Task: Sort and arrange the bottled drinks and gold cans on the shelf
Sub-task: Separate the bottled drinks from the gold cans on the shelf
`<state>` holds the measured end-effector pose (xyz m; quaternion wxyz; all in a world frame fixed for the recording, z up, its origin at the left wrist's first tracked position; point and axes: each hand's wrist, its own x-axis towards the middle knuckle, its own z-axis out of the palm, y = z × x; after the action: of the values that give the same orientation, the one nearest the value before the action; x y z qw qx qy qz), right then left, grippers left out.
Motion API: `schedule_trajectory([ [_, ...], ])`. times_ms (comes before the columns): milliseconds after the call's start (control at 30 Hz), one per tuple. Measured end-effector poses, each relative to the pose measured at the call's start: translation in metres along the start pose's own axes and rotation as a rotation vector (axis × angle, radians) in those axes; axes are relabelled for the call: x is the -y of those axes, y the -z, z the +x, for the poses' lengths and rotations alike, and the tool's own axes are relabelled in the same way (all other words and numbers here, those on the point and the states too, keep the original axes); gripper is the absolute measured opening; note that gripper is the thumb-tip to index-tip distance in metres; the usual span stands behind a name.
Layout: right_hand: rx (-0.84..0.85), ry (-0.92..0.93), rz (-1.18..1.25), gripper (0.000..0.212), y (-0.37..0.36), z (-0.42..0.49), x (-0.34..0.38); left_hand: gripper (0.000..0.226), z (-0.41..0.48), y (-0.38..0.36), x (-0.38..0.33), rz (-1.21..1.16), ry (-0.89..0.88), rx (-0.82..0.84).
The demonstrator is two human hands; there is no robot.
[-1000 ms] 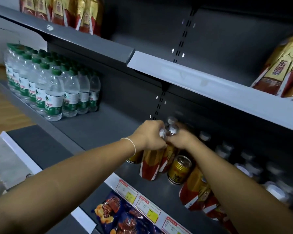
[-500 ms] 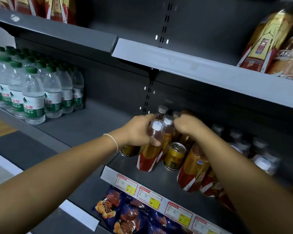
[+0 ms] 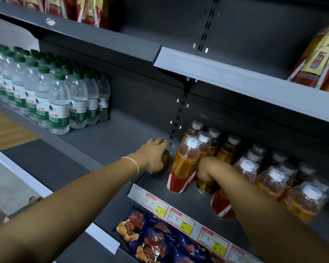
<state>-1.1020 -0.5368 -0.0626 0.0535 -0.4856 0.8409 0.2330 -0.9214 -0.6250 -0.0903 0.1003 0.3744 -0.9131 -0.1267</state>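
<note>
Seemingly to separate cans from bottles, the left hand (image 3: 154,155) curls round a gold can (image 3: 162,165) left of the amber bottle (image 3: 184,166) mid-frame, while the right hand (image 3: 210,168) grips a second gold can (image 3: 205,186) right of it on the shelf (image 3: 194,203).

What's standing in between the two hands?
An orange drink bottle with a white cap stands between the left hand, gripping one gold can, and the right hand, gripping another; the head view shows it.
</note>
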Motion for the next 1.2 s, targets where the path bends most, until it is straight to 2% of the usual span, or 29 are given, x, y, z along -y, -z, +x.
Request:
schedule_trajectory([
  [67, -0.065, 0.002, 0.106, 0.022, -0.005, 0.003, 0.0, 0.086, 0.004, -0.008, 0.001, 0.024, 0.011, 0.056],
  [167, 0.013, -0.064, 0.071, 0.036, -0.01, 0.008, 0.004, 0.085, 0.009, -0.018, 0.003, 0.005, 0.007, 0.086],
  [233, -0.015, -0.2, 0.098, 0.057, -0.016, 0.013, 0.009, 0.082, 0.011, -0.023, 0.002, -0.011, -0.004, 0.049],
  [300, -0.046, -0.34, 0.179, 0.087, -0.021, 0.017, 0.013, 0.076, 0.012, -0.028, 0.0, 0.016, -0.014, 0.0],
  [400, -0.071, -0.411, 0.263, 0.102, -0.023, 0.021, 0.017, 0.074, 0.012, -0.034, -0.003, 0.06, -0.007, -0.06],
  [500, -0.066, -0.423, 0.281, 0.103, -0.025, 0.021, 0.018, 0.073, 0.01, -0.036, -0.005, 0.076, 0.01, -0.094],
  [600, -0.106, -0.398, 0.133, 0.105, -0.031, 0.011, 0.024, 0.073, 0.006, -0.037, -0.008, 0.087, 0.019, -0.113],
  [733, -0.285, -0.306, 0.024, 0.064, -0.044, -0.011, 0.033, 0.071, 0.001, -0.042, -0.011, 0.066, 0.035, -0.15],
  [833, -0.388, -0.23, 0.028, 0.049, -0.044, -0.027, 0.031, 0.071, -0.003, -0.044, -0.012, 0.046, 0.059, -0.17],
  [1033, -0.475, 0.009, 0.144, 0.048, -0.042, -0.062, 0.013, 0.07, -0.018, -0.038, -0.017, -0.131, 0.135, -0.25],
  [1200, -0.58, 0.203, 0.226, 0.052, -0.054, -0.099, 0.0, 0.064, -0.047, -0.018, -0.03, -0.03, 0.176, -0.333],
])
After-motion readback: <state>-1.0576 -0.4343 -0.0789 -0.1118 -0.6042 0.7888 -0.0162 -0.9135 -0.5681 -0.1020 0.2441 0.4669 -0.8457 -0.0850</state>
